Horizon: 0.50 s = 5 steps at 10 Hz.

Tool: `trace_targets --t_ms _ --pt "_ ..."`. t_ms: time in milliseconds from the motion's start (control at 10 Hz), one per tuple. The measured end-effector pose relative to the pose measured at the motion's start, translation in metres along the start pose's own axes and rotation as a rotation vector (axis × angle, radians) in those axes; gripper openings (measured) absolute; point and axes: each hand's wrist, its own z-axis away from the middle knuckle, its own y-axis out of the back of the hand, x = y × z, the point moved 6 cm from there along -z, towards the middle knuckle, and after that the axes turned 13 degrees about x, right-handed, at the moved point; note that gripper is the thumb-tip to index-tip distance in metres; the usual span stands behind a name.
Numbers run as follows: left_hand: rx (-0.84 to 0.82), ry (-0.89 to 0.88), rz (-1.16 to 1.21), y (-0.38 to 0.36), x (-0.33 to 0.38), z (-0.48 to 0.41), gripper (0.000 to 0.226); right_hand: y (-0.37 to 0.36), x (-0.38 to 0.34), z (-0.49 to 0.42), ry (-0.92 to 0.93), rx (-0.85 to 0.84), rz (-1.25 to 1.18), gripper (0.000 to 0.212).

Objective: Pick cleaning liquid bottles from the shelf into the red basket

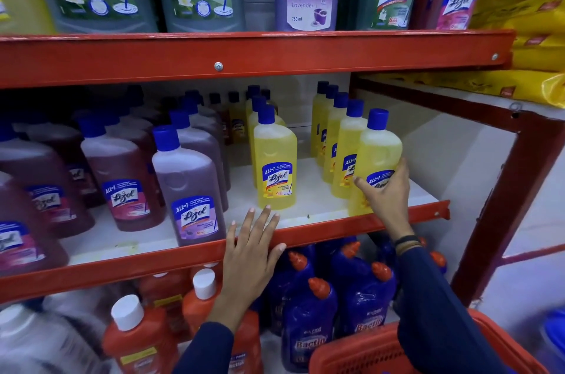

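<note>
Right hand (385, 194) clamped around the front yellow bottle (377, 159) at the right front edge of the middle shelf (305, 231), left hand (250, 248) spread open, empty, red basket (370, 352) hanging below right.

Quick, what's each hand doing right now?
Left hand: open, fingers spread, holding nothing.
Right hand: closed around a yellow bottle on the shelf.

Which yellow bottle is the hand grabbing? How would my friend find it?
Look at the middle red shelf, then go to the row of yellow bottles near its right end. It is the front yellow bottle of that row, with a blue cap. Only this one has the right hand wrapped around its label.
</note>
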Motion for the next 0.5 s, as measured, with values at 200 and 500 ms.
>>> trace_targets --t_ms 200,500 --pt "-0.028 -0.007 -0.005 -0.001 0.000 0.000 0.057 -0.001 0.002 0.000 0.003 -0.018 0.075 0.087" --pt "0.125 -0.052 0.301 0.040 -0.002 -0.005 0.050 0.043 0.018 0.044 -0.032 -0.028 0.074 0.072"
